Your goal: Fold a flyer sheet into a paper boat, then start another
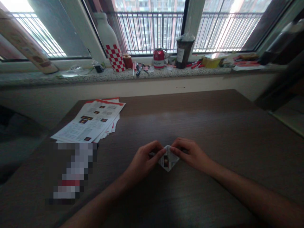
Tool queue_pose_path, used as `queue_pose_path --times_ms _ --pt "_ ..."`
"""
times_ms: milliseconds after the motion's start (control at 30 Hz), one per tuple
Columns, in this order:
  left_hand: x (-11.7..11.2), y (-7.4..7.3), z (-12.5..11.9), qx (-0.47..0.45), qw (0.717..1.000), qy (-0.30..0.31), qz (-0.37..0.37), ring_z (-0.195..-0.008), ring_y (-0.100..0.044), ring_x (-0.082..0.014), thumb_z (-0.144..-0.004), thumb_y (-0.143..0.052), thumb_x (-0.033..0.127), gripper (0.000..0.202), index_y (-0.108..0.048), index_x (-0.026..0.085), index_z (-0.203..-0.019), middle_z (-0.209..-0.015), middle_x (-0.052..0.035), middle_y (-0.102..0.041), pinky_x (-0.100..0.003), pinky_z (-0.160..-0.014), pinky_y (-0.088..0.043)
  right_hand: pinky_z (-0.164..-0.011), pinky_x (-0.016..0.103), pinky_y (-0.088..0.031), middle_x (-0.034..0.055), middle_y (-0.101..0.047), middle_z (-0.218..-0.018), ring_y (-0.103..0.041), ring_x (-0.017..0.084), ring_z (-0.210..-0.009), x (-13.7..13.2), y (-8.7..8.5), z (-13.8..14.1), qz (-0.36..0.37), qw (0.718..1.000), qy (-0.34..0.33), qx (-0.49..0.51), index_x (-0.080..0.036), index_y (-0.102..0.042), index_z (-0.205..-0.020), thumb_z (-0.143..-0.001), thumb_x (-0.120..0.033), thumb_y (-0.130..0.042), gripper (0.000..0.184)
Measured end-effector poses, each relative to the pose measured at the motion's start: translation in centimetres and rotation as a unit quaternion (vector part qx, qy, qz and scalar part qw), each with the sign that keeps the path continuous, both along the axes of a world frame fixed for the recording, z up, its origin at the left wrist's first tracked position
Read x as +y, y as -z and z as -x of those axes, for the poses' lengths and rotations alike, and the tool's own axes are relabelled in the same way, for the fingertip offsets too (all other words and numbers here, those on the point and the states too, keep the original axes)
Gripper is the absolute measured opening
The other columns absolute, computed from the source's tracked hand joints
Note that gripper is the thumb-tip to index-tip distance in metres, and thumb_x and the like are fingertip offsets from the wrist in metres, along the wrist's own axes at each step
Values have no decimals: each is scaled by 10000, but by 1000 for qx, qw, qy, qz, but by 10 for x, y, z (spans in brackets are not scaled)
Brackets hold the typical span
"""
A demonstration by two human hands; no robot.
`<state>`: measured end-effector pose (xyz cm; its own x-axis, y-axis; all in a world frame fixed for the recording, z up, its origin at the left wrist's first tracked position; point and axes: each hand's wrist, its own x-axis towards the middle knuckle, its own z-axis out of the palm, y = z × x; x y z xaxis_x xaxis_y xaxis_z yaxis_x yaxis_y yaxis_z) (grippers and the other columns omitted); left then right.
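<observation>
A small folded paper (pixel 168 163), printed and diamond-shaped with a crease down its middle, is held just in front of me over the brown table (pixel 190 120). My left hand (pixel 148 155) pinches its left side between thumb and fingers. On the opposite side, my right hand (pixel 188 152) grips the paper near its upper right edge, thumb in front. Both hands are closed. The fingertips behind the paper are partly hidden.
A stack of printed sheets (pixel 92 120) lies at the table's left, with a pixelated area below it. Behind the table, the stone windowsill (pixel 95 74) carries a checkered bottle (pixel 115 57), a red can (pixel 158 58), a dark cup (pixel 184 52) and a yellow box (pixel 211 61).
</observation>
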<state>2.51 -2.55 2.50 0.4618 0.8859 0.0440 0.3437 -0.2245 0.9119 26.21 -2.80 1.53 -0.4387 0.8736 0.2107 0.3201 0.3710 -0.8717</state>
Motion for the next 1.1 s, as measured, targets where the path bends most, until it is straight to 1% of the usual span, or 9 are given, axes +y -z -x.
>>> queue_pose_path --times_ms 233,433,633,767,900,967,1100 --pt "-2 -3 0 2 1000 -9 -5 -805 -679 -181 -1040 -611 431 306 -678 185 -870 -852 -29 -719 -259 -692 -523 -774 317 -497 33 -686 -885 -647 181 -843 -2 -4 1 1 1000 3 15 -221 -718 -918 -1058 -453 -581 304" --pt "-1 -2 1 1 1000 -8 -21 -805 -679 -185 -1035 -625 426 300 -684 187 -865 -840 -33 -717 -269 -693 -512 -774 313 -492 31 -686 -889 -646 173 -843 -2 -5 1 -13 1000 3 25 -220 -721 -915 -1058 -415 -594 273" --pt "-1 -2 1 -12 1000 -15 0 -830 -689 -190 -1037 -627 427 286 -675 189 -886 -871 -34 -727 -276 -704 -519 -773 322 -503 42 -694 -916 -659 183 -858 -1 -4 0 -25 999 11 28 -227 -741 -929 -1051 -413 -604 262" --pt "-1 -4 3 -27 999 -41 4 -780 -675 -166 -1028 -643 404 259 -664 189 -885 -836 -9 -702 -256 -680 -506 -782 322 -505 42 -704 -924 -665 184 -862 1 -4 -3 -15 999 33 34 -229 -739 -917 -1045 -413 -611 258" --pt "3 -3 7 -73 995 -73 7 -810 -685 -158 -1027 -642 372 198 -672 194 -946 -877 1 -705 -256 -734 -529 -800 322 -512 43 -719 -953 -667 191 -886 5 -4 -6 -11 997 64 32 -237 -750 -955 -1031 -410 -627 225" --pt "6 0 10 -80 992 -96 -16 -823 -684 -158 -1019 -646 359 177 -675 196 -954 -885 2 -704 -257 -751 -532 -797 319 -516 42 -723 -970 -670 195 -902 8 -2 -8 -23 996 80 31 -244 -755 -973 -1024 -406 -634 209" --pt "14 6 18 -53 987 -136 -64 -854 -690 -166 -1012 -645 346 154 -664 203 -957 -894 3 -702 -266 -778 -537 -784 318 -518 41 -740 -973 -679 199 -896 13 4 -14 -47 993 106 15 -241 -752 -988 -1012 -382 -635 184"
